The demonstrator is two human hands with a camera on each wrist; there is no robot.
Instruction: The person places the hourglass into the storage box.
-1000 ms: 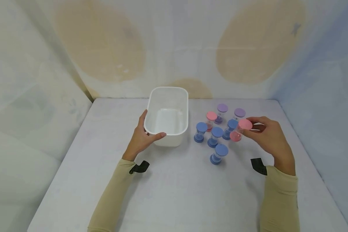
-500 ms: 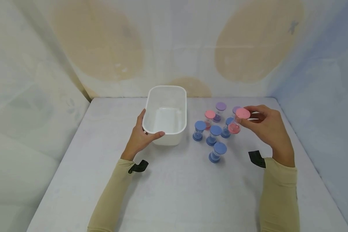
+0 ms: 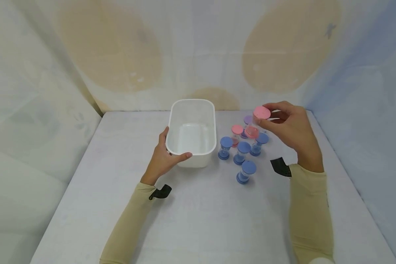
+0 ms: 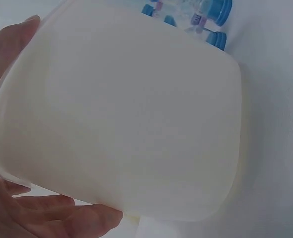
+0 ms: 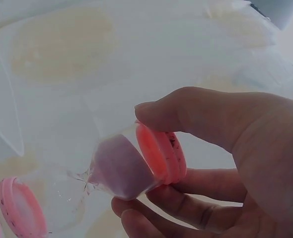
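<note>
The right hand [image 3: 290, 126] has its fingers [image 5: 186, 116] clamped on a pink-capped clear sand timer [image 3: 256, 123]. At nine o'clock, the left hand [image 3: 163, 159] has its fingers curled round the smooth white rounded plastic bin [image 3: 192, 132].

A white desk [image 3: 198, 220] carries a cluster of small sand timers standing upright near its far right side — four blue-capped ones [image 3: 240, 152] in front, close together, with a pink-capped one [image 3: 236, 134] just behind them and a purple-capped one [image 3: 247, 121] farther back, partly hidden. Pale sheeting with large tan ovals [image 3: 112, 55] walls the desk in — back and both sides.
</note>
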